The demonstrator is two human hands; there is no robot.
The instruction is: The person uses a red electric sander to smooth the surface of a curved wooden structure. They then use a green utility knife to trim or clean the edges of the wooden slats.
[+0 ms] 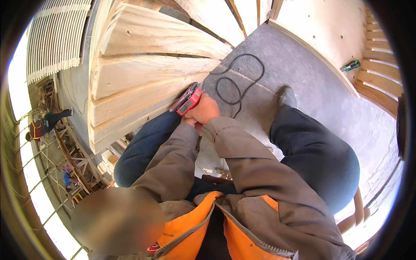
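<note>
Head view shows our right hand (pixel 206 111) gripping a red tool (pixel 189 102) at the lower edge of the slats (pixel 147 76). We cannot tell our half-hidden left hand's (pixel 191 121) grip.

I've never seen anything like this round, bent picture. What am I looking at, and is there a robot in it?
No robot: these are a person's own bare hands. A wide fisheye camera on the person's head looks down, so straight edges bend and the sleeves come in from below.

The right hand grips a red handheld tool, perhaps a sander, beside a row of pale wooden boards. The left hand is close below the right, partly hidden, so I can't tell what it grips.

On the grey floor lies a looped black cable. To the right, a green-handled tool lies by a wooden panel.
</note>
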